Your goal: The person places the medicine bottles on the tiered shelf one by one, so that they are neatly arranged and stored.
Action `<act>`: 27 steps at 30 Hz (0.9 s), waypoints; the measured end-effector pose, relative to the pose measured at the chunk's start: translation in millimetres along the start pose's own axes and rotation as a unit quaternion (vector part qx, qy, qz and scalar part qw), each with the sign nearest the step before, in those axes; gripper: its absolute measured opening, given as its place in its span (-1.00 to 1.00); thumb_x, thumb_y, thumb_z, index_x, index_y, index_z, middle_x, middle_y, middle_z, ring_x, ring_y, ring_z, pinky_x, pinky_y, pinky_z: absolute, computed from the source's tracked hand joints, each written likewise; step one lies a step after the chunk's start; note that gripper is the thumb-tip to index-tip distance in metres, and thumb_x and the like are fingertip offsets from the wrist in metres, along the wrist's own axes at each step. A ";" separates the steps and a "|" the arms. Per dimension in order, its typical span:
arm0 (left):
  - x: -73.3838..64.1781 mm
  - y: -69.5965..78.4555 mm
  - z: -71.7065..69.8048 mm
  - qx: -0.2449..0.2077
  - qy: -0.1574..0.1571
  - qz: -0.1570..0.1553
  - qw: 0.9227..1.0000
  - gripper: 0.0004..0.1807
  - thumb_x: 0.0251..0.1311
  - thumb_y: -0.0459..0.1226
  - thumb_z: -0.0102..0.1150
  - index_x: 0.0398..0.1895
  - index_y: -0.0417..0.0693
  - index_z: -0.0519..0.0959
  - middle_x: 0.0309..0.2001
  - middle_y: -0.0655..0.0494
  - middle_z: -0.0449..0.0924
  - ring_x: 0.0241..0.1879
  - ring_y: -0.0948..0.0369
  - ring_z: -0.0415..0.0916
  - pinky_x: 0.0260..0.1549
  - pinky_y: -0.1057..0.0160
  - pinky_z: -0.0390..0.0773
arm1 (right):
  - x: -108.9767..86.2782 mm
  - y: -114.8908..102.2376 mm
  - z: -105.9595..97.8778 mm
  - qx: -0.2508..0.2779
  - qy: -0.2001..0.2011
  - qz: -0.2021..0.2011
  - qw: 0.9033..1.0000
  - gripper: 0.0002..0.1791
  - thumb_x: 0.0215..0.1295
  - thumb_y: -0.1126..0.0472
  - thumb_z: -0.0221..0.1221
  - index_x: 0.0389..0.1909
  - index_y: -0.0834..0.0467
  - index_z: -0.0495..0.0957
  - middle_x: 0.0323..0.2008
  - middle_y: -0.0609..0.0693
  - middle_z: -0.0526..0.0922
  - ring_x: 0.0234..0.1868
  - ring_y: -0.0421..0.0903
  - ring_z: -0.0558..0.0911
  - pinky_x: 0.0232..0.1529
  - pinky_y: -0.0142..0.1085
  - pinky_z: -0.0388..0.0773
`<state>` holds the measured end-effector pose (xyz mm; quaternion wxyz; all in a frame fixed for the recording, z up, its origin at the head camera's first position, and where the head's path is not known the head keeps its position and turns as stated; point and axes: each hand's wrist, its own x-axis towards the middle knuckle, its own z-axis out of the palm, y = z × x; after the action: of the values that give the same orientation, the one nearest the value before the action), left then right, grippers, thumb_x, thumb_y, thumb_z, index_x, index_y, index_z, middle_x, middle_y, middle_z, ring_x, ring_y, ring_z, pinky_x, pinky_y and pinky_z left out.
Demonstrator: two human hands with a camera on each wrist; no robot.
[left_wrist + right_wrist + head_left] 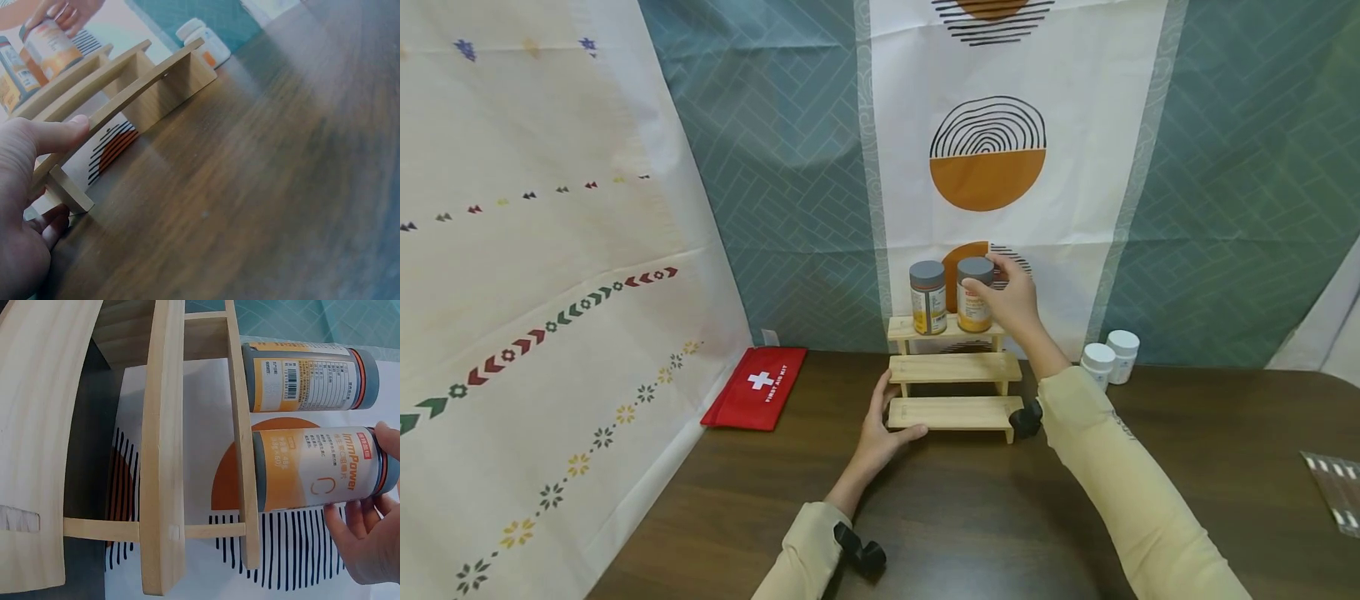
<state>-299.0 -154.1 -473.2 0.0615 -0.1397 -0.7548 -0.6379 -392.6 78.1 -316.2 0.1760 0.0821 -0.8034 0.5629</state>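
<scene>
A three-tier wooden shelf stands on the table against the back cloth. My right hand grips an orange-and-white supplement jar with a grey lid, thumb and fingers round its upper part. The jar's base is at the top tier. Left of it on that tier stands a second grey-lidded jar, its label showing a barcode and a table of text. My left hand holds the left end of the shelf's lowest tier, with the thumb on the front edge and other fingers beside the end support.
A red first aid pouch lies left of the shelf. Two white bottles stand behind my right forearm. At the right table edge is a clear pack of white sticks. Patterned cloths hang behind and to the left.
</scene>
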 end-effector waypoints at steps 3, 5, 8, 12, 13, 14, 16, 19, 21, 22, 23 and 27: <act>1.3 0.5 1.1 -0.002 0.002 0.003 1.000 0.14 0.01 -0.35 0.46 0.56 0.21 -0.07 0.44 -0.15 0.24 0.41 -0.09 0.20 0.31 -0.10 0.24 | -0.1 -1.5 -0.1 0.001 0.005 -0.003 1.000 -0.25 0.27 0.03 0.28 0.42 0.19 0.26 0.28 0.23 0.43 0.26 0.14 0.43 0.23 0.01 0.42; 1.8 0.5 1.3 -0.002 0.003 0.005 1.000 0.14 0.01 -0.35 0.46 0.56 0.21 -0.07 0.44 -0.15 0.25 0.41 -0.09 0.21 0.31 -0.10 0.24 | 0.4 -1.8 0.2 -0.004 0.008 -0.006 1.000 -0.25 0.27 0.02 0.29 0.41 0.18 0.27 0.29 0.23 0.42 0.27 0.14 0.43 0.23 0.01 0.43; 1.9 0.0 0.9 -0.003 0.003 0.006 1.000 0.13 0.01 -0.35 0.46 0.56 0.22 -0.07 0.43 -0.14 0.25 0.40 -0.09 0.21 0.31 -0.11 0.24 | 0.8 -1.3 0.3 -0.013 0.009 -0.006 1.000 -0.25 0.26 0.01 0.29 0.41 0.17 0.27 0.29 0.23 0.42 0.27 0.15 0.42 0.22 0.02 0.43; 0.3 -1.3 0.7 -0.006 0.000 0.001 1.000 0.13 0.02 -0.36 0.45 0.56 0.22 -0.08 0.43 -0.14 0.24 0.40 -0.09 0.21 0.31 -0.10 0.24 | -0.6 1.7 -2.8 -0.017 -0.003 -0.006 1.000 -0.25 0.27 0.00 0.28 0.42 0.14 0.25 0.30 0.23 0.41 0.30 0.15 0.40 0.25 0.03 0.40; -0.1 -1.5 0.7 -0.006 0.000 -0.001 1.000 0.14 0.02 -0.36 0.45 0.56 0.22 -0.08 0.44 -0.14 0.24 0.40 -0.08 0.21 0.31 -0.09 0.24 | -1.1 2.4 -4.3 -0.016 -0.008 -0.005 1.000 -0.25 0.27 0.00 0.28 0.42 0.13 0.24 0.30 0.22 0.40 0.31 0.14 0.39 0.26 0.04 0.39; -0.5 -1.7 0.8 -0.006 -0.001 -0.001 1.000 0.14 0.02 -0.36 0.45 0.56 0.21 -0.09 0.44 -0.15 0.24 0.40 -0.08 0.21 0.31 -0.08 0.24 | -2.0 3.0 -6.0 -0.018 -0.010 -0.006 1.000 -0.25 0.28 -0.01 0.27 0.42 0.11 0.24 0.31 0.21 0.39 0.32 0.14 0.38 0.27 0.05 0.38; -0.8 -1.7 1.2 -0.010 -0.003 -0.001 1.000 0.14 0.02 -0.37 0.45 0.57 0.20 -0.09 0.44 -0.15 0.23 0.40 -0.09 0.22 0.30 -0.08 0.24 | -4.0 3.8 -10.0 -0.019 -0.016 -0.009 1.000 -0.25 0.29 -0.02 0.26 0.43 0.10 0.23 0.33 0.20 0.38 0.35 0.14 0.35 0.30 0.07 0.34; -0.5 -1.5 1.7 -0.013 -0.005 0.002 1.000 0.14 0.02 -0.36 0.45 0.57 0.19 -0.10 0.44 -0.16 0.23 0.40 -0.09 0.21 0.31 -0.08 0.24 | -8.0 3.9 -16.2 -0.019 -0.019 -0.011 1.000 -0.25 0.30 -0.04 0.25 0.43 0.08 0.22 0.35 0.18 0.37 0.37 0.14 0.33 0.32 0.11 0.30; -0.1 -1.4 1.6 -0.013 -0.005 0.003 1.000 0.14 0.02 -0.35 0.45 0.57 0.20 -0.10 0.44 -0.15 0.23 0.41 -0.08 0.20 0.31 -0.07 0.24 | -10.9 3.6 -19.7 -0.020 -0.018 -0.017 1.000 -0.26 0.31 -0.03 0.24 0.44 0.09 0.22 0.35 0.17 0.38 0.37 0.15 0.33 0.33 0.12 0.27; 0.0 -1.4 1.5 -0.012 -0.005 0.003 1.000 0.14 0.03 -0.35 0.45 0.57 0.20 -0.10 0.44 -0.15 0.22 0.41 -0.08 0.20 0.31 -0.08 0.24 | -12.5 3.4 -21.0 -0.021 -0.017 -0.020 0.999 -0.26 0.31 -0.02 0.24 0.44 0.10 0.22 0.34 0.18 0.39 0.37 0.15 0.33 0.33 0.12 0.27; 0.1 -1.3 1.2 -0.011 -0.005 0.004 1.000 0.14 0.03 -0.35 0.45 0.57 0.20 -0.10 0.44 -0.15 0.22 0.41 -0.09 0.19 0.31 -0.09 0.24 | -14.0 3.3 -22.2 -0.022 -0.016 -0.023 0.999 -0.27 0.32 -0.01 0.23 0.43 0.10 0.22 0.34 0.17 0.40 0.37 0.15 0.34 0.33 0.12 0.27; 0.8 -1.1 -0.1 -0.009 -0.003 0.003 1.000 0.14 0.03 -0.36 0.44 0.57 0.20 -0.10 0.45 -0.16 0.21 0.41 -0.10 0.20 0.31 -0.10 0.24 | -20.1 3.5 -26.0 -0.027 -0.013 -0.036 0.999 -0.30 0.34 0.04 0.22 0.43 0.15 0.22 0.33 0.20 0.42 0.36 0.17 0.35 0.29 0.11 0.32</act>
<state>-300.1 -154.3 -473.9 0.0600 -0.1445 -0.7489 -0.6439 -370.2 102.3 -319.0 0.1882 0.1137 -0.8168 0.5334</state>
